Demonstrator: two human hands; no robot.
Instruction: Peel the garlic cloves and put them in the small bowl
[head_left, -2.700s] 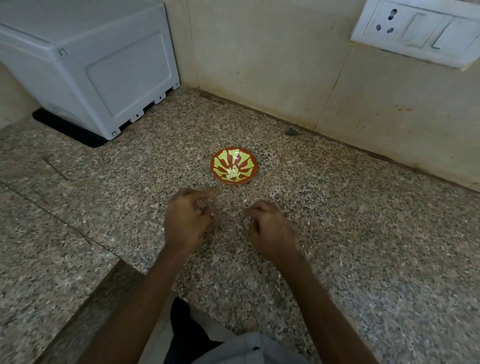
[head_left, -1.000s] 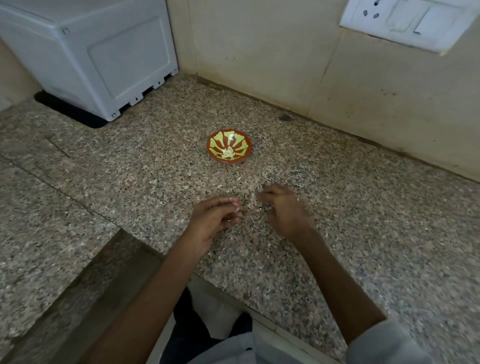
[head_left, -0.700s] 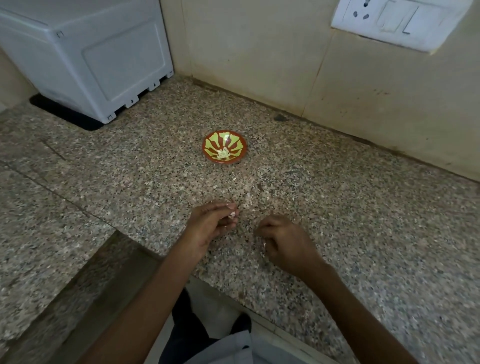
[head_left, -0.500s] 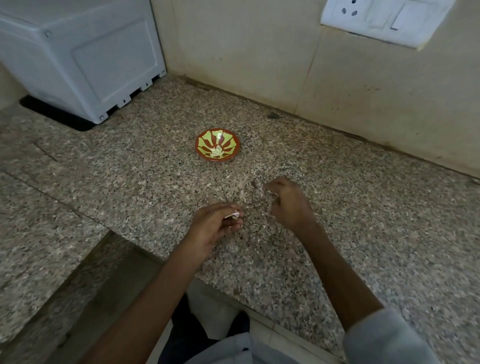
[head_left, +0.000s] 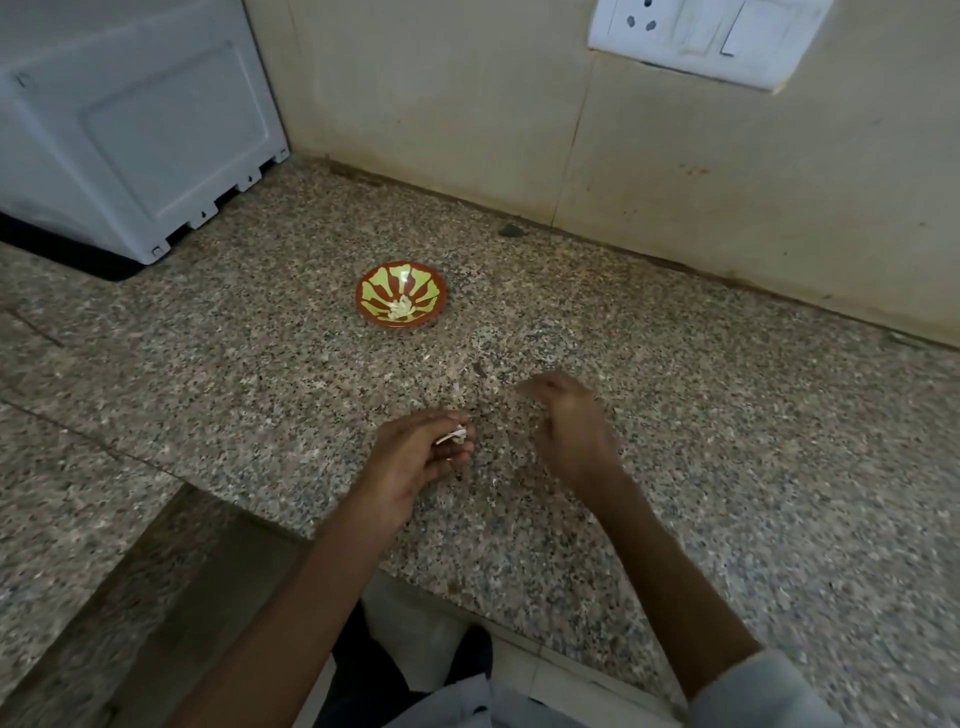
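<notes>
The left hand hovers low over the counter with its palm turned partly up. Its fingers are curled in, and the thumb and fingertips pinch a small pale garlic clove. A thin flake of white skin sticks out from the clove toward the palm.

The right hand is just beside it, a little farther from the body, with a gap between the two. It is blurred. Its fingers look bent and point toward the left, but I cannot tell whether they hold anything or touch the stone.

The small bowl stands farther back on the counter, well apart from both hands and a bit to the left of them. It is red-brown with yellow-green petal shapes inside. A little heap of pale peeled cloves lies at its bottom.

The counter is speckled granite, with a seam running across its left part and a lower ledge at the near left. Beige tiles cover the wall behind, and a white switch and socket plate is set in it at the upper right. A white plastic appliance sits in the back left corner on a black mat. A grey sleeve covers the right arm near the elbow.
</notes>
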